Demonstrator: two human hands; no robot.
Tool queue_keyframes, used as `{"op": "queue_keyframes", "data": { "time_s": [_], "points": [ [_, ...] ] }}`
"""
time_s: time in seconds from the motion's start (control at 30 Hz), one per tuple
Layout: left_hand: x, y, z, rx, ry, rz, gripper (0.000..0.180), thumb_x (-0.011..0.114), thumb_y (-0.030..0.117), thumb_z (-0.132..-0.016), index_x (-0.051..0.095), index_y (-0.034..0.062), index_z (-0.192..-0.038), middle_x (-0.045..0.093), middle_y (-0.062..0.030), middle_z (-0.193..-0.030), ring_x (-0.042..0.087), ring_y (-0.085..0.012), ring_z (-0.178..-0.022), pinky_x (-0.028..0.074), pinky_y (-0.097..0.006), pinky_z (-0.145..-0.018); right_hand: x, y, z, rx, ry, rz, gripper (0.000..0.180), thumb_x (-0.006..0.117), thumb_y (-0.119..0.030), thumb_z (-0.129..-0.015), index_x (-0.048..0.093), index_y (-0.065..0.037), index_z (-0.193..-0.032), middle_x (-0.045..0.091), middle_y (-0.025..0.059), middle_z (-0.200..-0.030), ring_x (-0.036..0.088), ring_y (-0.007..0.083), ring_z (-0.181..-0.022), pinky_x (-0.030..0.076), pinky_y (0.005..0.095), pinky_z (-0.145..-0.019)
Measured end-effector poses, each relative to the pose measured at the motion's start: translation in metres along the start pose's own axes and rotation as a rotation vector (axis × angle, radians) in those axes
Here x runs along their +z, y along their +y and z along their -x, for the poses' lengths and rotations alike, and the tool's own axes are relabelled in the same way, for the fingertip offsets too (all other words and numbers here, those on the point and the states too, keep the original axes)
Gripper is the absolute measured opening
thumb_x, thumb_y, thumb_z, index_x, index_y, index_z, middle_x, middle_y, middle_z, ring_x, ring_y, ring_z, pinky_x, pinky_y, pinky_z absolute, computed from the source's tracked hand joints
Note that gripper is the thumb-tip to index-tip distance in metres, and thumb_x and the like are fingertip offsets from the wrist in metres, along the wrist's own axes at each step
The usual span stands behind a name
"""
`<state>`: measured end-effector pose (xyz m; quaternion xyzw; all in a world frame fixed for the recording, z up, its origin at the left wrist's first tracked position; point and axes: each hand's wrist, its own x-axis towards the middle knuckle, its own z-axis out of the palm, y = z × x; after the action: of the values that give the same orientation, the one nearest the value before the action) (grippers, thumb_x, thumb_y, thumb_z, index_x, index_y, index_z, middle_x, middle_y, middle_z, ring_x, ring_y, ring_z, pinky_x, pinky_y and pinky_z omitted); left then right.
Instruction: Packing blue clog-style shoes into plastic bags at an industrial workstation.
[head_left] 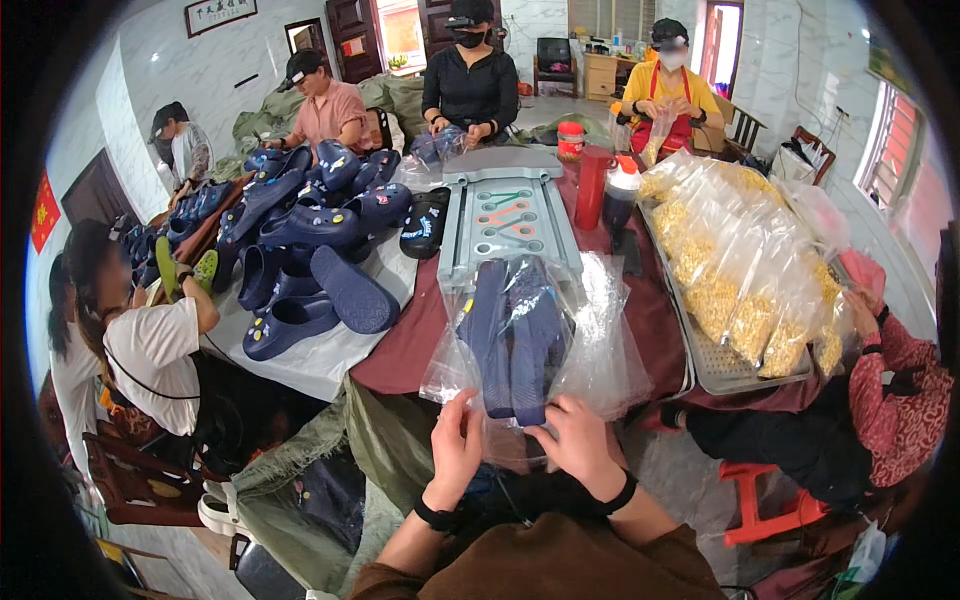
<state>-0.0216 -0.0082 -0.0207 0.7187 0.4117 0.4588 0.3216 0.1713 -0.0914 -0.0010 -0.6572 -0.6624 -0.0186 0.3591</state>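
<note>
The long table point(400, 350) under its dark red cloth runs away from you, and on its left half a white sheet carries a big heap of navy clogs point(300, 230), some with small coloured charms on them. On the right side a metal tray point(715, 375) holds a row of clear bags of yellow pieces point(740, 270), stretching from near to far. In the middle, just beyond your work, stands a grey sealing machine point(508, 215), with a red cylinder point(592, 185) and a dark squeeze bottle point(620, 195) just to its right. Other people sit around the far and side edges of the table, busy with shoes and bags of their own. Right in front of you, at the near edge of the table, you hold a clear plastic bag point(590, 350) with a pair of navy clogs point(515, 335) inside it, soles up and toes pointing away from you. Your left hand point(455, 445) pinches the open near edge of the bag between thumb and fingers. Your right hand point(580, 440) grips the same edge on the other side, fingers curled around the plastic just beside the heels of the pair. Each of your wrists carries a dark band.
</note>
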Motion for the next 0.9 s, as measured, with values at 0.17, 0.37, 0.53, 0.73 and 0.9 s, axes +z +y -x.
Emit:
{"op": "queue_keyframes", "data": {
  "time_s": [0.17,0.37,0.53,0.73,0.9],
  "points": [
    [-0.007,-0.004,0.003,-0.033,0.096,0.088,0.031,0.062,-0.001,-0.094,0.061,0.005,-0.124,0.055,-0.0069,-0.078,0.054,-0.0176,-0.071,0.046,-0.032,-0.067,-0.007,-0.008,-0.007,0.154,-0.023,-0.154,0.038,0.08,-0.037,-0.082,0.063,-0.005,-0.073,0.063,0.0109,-0.077,0.064,0.0331,-0.071,0.052,0.0446,-0.063],
    [-0.01,-0.002,0.009,-0.122,-0.043,0.09,0.047,0.068,0.004,-0.092,0.052,0.006,-0.135,0.056,-0.0063,-0.081,0.055,-0.0178,-0.072,0.047,-0.031,-0.067,0.001,0.005,-0.002,0.188,-0.048,0.054,0.037,0.084,-0.036,-0.079,0.064,-0.006,-0.07,0.065,0.0121,-0.066,0.064,0.0339,-0.061,0.049,0.0411,-0.056],
    [-0.007,-0.004,0.012,-0.06,-0.081,-0.081,0.08,0.083,0.015,-0.083,0.039,0.0044,-0.149,0.061,-0.0129,-0.106,0.061,-0.0207,-0.091,0.052,-0.034,-0.077,-0.02,0.005,0.004,0.254,-0.006,-0.078,0.028,0.084,-0.032,-0.078,0.067,-0.009,-0.077,0.066,0.0074,-0.071,0.066,0.032,-0.069,0.05,0.0419,-0.061],
    [0.0,0.002,0.003,-0.119,-0.178,-0.023,0.102,0.091,0.022,-0.075,0.03,0.0026,-0.155,0.05,-0.0233,-0.137,0.059,-0.0324,-0.116,0.054,-0.041,-0.089,-0.047,0.002,-0.003,0.065,0.505,0.2,0.054,0.09,-0.017,-0.069,0.06,-0.003,-0.112,0.062,0.0146,-0.101,0.063,0.0335,-0.085,0.051,0.0409,-0.071],
    [0.013,0.004,0.003,0.009,-0.162,-0.131,0.109,0.093,0.035,-0.07,0.031,-0.0026,-0.151,0.049,-0.0251,-0.135,0.052,-0.0403,-0.121,0.047,-0.046,-0.099,-0.034,0.024,-0.001,0.183,0.443,0.107,0.084,0.09,-0.018,-0.07,0.044,0.0,-0.139,0.06,0.0168,-0.111,0.064,0.0307,-0.086,0.053,0.0406,-0.076]
  ]
}}
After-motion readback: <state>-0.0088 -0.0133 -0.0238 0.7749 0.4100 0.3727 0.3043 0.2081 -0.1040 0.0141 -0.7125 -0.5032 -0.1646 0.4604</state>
